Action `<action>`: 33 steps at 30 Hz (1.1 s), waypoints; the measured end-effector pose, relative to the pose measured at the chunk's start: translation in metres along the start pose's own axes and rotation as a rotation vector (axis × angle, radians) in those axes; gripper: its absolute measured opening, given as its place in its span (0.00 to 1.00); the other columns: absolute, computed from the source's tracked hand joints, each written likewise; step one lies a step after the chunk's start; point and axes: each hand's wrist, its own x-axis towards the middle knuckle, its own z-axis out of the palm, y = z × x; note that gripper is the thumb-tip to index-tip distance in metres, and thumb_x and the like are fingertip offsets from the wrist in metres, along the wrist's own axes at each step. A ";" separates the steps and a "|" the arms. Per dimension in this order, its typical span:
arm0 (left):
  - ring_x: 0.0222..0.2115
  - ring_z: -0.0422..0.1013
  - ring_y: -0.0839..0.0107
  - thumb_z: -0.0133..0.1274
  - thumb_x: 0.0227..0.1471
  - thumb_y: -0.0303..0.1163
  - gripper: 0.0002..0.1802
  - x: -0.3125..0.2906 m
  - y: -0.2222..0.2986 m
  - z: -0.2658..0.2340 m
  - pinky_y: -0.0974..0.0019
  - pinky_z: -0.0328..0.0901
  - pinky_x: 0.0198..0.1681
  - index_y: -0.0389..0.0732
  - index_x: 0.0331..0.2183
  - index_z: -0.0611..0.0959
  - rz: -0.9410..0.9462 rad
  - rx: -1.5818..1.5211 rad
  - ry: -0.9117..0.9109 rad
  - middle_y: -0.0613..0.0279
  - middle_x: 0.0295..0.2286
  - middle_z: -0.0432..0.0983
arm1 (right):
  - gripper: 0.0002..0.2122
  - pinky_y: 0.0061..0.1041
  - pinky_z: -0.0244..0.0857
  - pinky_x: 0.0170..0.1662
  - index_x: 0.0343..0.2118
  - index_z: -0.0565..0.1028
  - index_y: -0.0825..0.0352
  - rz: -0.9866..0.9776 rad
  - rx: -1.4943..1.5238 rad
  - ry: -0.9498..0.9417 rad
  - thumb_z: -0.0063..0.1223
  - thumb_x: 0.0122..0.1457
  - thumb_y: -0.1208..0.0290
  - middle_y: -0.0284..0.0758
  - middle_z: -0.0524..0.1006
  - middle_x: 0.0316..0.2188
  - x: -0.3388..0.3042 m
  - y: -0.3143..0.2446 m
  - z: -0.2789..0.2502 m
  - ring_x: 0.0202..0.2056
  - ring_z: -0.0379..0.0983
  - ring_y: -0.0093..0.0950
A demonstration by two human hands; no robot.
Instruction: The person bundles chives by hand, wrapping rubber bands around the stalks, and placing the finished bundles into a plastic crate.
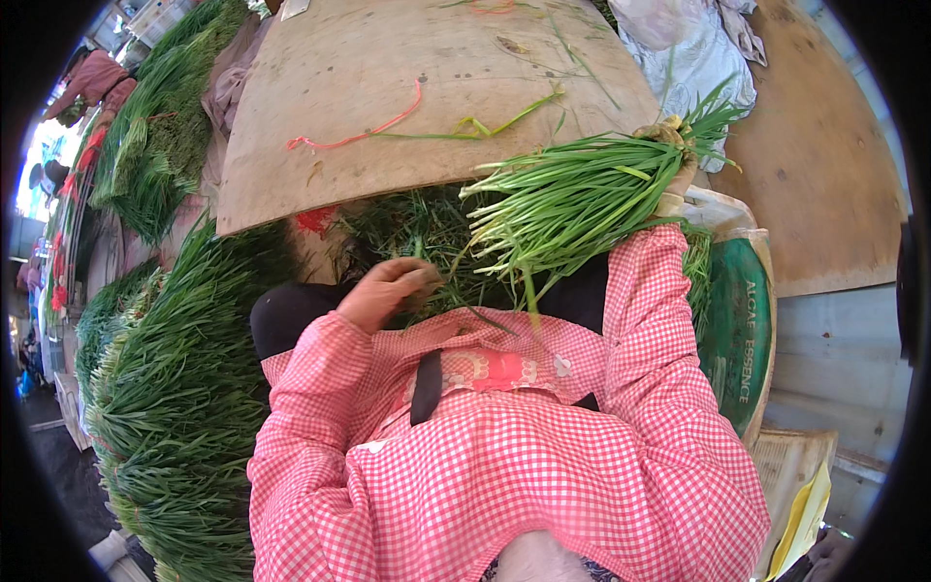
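Observation:
A bunch of garlic chives (pixel 582 194) is gripped in my right hand (pixel 671 133), which wears a dirty tan glove. Its pale cut ends point left over my lap, and the green leaves stick out past the hand to the upper right. One loose blade hangs down below the bunch. My left hand (pixel 390 294) is bare and hovers over my lap, left of the pale ends. Its fingers are bent and their tips are blurred, so what they hold, if anything, does not show. Loose green trimmings (pixel 412 228) lie below the hands.
A wooden board (pixel 427 107) ahead carries a pink string (pixel 373 131) and stray blades. Large heaps of chives (pixel 175 388) stand at my left. On the right are a green sack (pixel 732 335), a white plastic bag (pixel 703 73) and another board (pixel 815 165). A person (pixel 97 78) works far left.

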 end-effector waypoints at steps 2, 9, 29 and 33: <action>0.37 0.68 0.75 0.47 0.55 0.41 0.22 0.016 -0.008 0.028 0.72 0.63 0.39 0.35 0.47 0.71 0.072 0.178 0.039 0.58 0.40 0.71 | 0.14 0.37 0.68 0.32 0.34 0.71 0.65 -0.022 -0.103 -0.011 0.45 0.56 0.58 0.37 0.74 0.26 -0.006 0.009 0.005 0.28 0.71 0.36; 0.39 0.68 0.71 0.41 0.57 0.47 0.27 0.070 -0.003 0.089 0.66 0.63 0.44 0.35 0.49 0.69 0.079 0.025 0.130 0.59 0.42 0.71 | 0.14 0.34 0.64 0.38 0.35 0.72 0.65 0.131 -0.066 -0.018 0.49 0.54 0.58 0.31 0.70 0.22 -0.011 0.024 0.021 0.27 0.67 0.28; 0.48 0.64 0.58 0.52 0.49 0.47 0.36 0.069 -0.063 -0.006 0.56 0.59 0.50 0.41 0.55 0.61 0.101 0.518 0.168 0.53 0.48 0.66 | 0.18 0.34 0.69 0.34 0.37 0.70 0.65 0.016 -0.173 -0.047 0.43 0.56 0.53 0.41 0.74 0.27 -0.004 0.006 0.003 0.28 0.71 0.35; 0.49 0.61 0.60 0.53 0.49 0.47 0.36 0.070 -0.031 0.047 0.55 0.57 0.52 0.41 0.54 0.62 0.026 -0.360 -0.030 0.58 0.49 0.65 | 0.19 0.38 0.66 0.37 0.38 0.71 0.66 0.085 -0.075 -0.093 0.43 0.55 0.53 0.38 0.74 0.28 -0.005 0.008 0.004 0.30 0.70 0.35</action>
